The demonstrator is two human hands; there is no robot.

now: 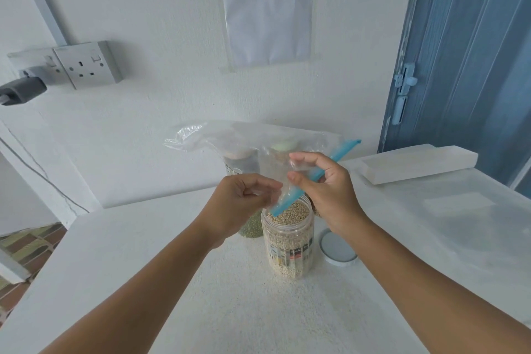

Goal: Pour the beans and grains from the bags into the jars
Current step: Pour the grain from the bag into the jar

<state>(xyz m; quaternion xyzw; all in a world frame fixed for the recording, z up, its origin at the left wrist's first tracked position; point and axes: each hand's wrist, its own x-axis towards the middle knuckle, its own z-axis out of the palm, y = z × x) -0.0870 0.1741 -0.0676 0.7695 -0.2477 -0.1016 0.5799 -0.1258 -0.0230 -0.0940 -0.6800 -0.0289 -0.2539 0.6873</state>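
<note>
A: Above the open jar, what do we have in our hands?

B: Our right hand [324, 190] pinches a clear plastic bag [244, 138] between thumb and fingertips, and the same hand holds a blue sealing clip [313, 178] that slants from upper right down to lower left. The clip's lower end sits just over the jar's mouth.

A: And the other hand?

B: Our left hand [241, 201] has its fingers curled and pinches the lower edge of the same bag, just beside the right hand. The bag hangs crumpled, spreads wide above both hands and looks empty.

A: Where are the grains?

B: In 1 clear open jar [287, 241] directly below the hands, filled to the brim with pale beige grains [290, 214]. It stands on a white table [143, 267]. Its white lid [337, 247] lies flat on the table, just right of the jar.

A: Anything else close by?

B: Behind the left hand, touching or nearly touching the open jar, stands a jar of green beans [253, 227], mostly hidden. Farther back, seen through the bag, 2 more jars: a dark-filled jar [241, 164] and a green-lidded jar [283, 146].

A: And farther out?

B: A white rectangular block [416, 164] lies on the table at the right. On the wall we see a printed instruction sheet [267, 8], a grey wall socket [86, 64] at the left, and a blue folding door [465, 52] at the right.
</note>
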